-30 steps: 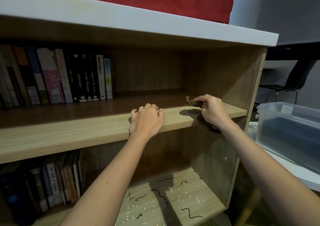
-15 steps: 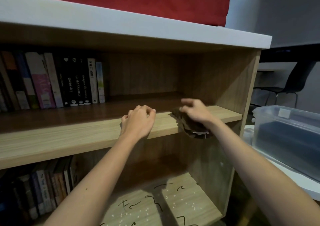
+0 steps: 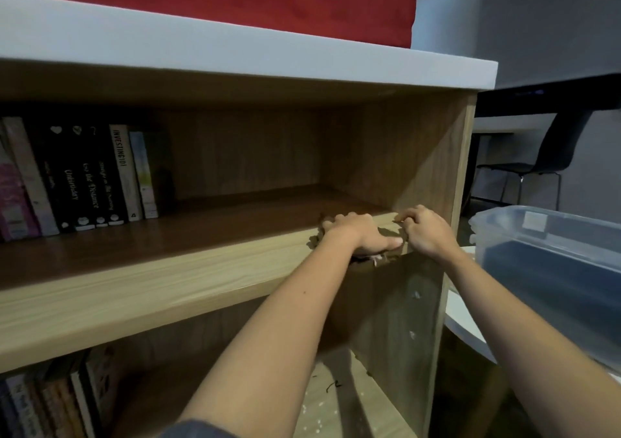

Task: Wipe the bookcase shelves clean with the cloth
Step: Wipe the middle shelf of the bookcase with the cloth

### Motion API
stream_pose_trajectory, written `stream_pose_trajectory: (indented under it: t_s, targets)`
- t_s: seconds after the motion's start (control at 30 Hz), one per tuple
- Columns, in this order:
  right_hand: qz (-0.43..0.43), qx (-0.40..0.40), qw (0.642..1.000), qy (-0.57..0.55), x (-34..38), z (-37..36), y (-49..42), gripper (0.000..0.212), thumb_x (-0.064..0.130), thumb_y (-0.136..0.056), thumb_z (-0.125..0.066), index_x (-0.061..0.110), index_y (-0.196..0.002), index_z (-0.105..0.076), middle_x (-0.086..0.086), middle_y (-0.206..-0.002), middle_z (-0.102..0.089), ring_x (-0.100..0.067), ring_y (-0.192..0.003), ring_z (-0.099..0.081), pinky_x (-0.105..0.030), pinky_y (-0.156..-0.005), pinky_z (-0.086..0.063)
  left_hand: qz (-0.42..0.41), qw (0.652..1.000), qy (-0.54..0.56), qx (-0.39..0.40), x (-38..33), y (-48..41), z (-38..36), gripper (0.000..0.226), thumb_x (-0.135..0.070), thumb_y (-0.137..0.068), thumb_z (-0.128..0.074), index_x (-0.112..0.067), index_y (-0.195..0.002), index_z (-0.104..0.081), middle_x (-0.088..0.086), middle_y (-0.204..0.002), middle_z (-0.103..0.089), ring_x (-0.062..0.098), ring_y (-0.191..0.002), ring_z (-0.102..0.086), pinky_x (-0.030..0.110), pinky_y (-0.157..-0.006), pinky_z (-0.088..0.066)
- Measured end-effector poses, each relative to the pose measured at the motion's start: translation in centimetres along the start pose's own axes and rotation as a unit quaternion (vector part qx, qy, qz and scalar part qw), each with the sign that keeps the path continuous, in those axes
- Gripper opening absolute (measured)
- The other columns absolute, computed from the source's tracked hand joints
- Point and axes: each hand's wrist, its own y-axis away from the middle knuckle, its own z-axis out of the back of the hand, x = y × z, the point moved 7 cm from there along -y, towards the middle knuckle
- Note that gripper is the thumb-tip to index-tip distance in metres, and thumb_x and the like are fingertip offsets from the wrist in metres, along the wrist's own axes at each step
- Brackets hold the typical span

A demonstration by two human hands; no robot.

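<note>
Both bare forearms extend forward. The left hand (image 3: 361,236) lies palm down, fingers curled over the cloth (image 3: 313,240), thumb stretched rightward. The right hand (image 3: 426,232) sits just beside it, knuckles up, fingertips pinching the same cloth.

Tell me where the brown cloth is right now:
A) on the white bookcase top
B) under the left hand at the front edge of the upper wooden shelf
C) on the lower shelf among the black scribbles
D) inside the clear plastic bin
B: the brown cloth shows beneath the left hand, hanging over the front edge of the upper wooden shelf.
</note>
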Motion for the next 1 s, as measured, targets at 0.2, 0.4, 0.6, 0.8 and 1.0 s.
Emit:
stream_pose_trajectory:
  t_s: [0.2,0.4,0.6,0.8,1.0]
  targets:
    - [-0.003,0.027,1.000,-0.008,-1.0,-0.1,-0.2,0.027,0.015,-0.093,-0.041,0.016,-0.106,-0.065,-0.006,-0.120,-0.055,-0.022,-0.106,-0.052,-0.033,-0.090,-0.041,-0.188,0.976,0.108,-0.039,-0.7,3.4,1.2,0.018,-0.032,-0.089,-0.059,-0.023,-0.104,-0.063,0.002,-0.107,-0.062,0.021,-0.097,-0.057,0.031,-0.081,-0.044]
    - [-0.052,0.010,0.997,-0.054,-1.2,-0.4,-0.2,0.028,0.025,-0.092,-0.045,0.013,-0.108,-0.065,-0.005,-0.116,-0.059,-0.020,-0.097,-0.052,-0.032,-0.083,-0.041,-0.053,0.944,0.290,-0.151,8.1,3.1,6.2,0.019,-0.029,-0.095,-0.052,-0.024,-0.112,-0.057,-0.006,-0.094,-0.059,0.019,-0.096,-0.059,0.025,-0.072,-0.043]
    - [-0.116,-0.076,0.989,-0.051,-1.0,-0.1,-0.2,0.026,0.035,-0.092,-0.047,0.015,-0.081,-0.058,0.001,-0.072,-0.056,-0.013,-0.066,-0.052,-0.028,-0.063,-0.039,0.085,0.980,0.173,-0.056,10.9,-5.1,2.7,0.055,-0.044,-0.097,-0.040,-0.009,-0.139,-0.039,0.014,-0.137,-0.046,0.029,-0.120,-0.048,0.036,-0.096,-0.041]
    - [-0.094,-0.117,0.987,-0.053,-1.5,-0.4,-0.4,0.014,0.038,-0.090,-0.051,0.028,-0.085,-0.060,0.006,-0.081,-0.061,-0.012,-0.075,-0.057,-0.030,-0.071,-0.049,0.061,0.991,0.120,-0.019,8.8,-11.6,1.3,0.050,-0.042,-0.097,-0.042,-0.005,-0.129,-0.048,0.014,-0.133,-0.050,0.028,-0.118,-0.049,0.033,-0.090,-0.040]
    - [-0.084,-0.152,0.981,-0.086,-1.7,0.1,-1.1,0.014,0.029,-0.093,-0.048,0.028,-0.101,-0.059,0.009,-0.092,-0.058,-0.011,-0.085,-0.055,-0.030,-0.079,-0.046,-0.033,0.990,0.136,0.028,2.6,-14.4,0.5,0.041,-0.036,-0.097,-0.042,-0.015,-0.131,-0.048,0.008,-0.137,-0.046,0.023,-0.116,-0.048,0.033,-0.093,-0.035]
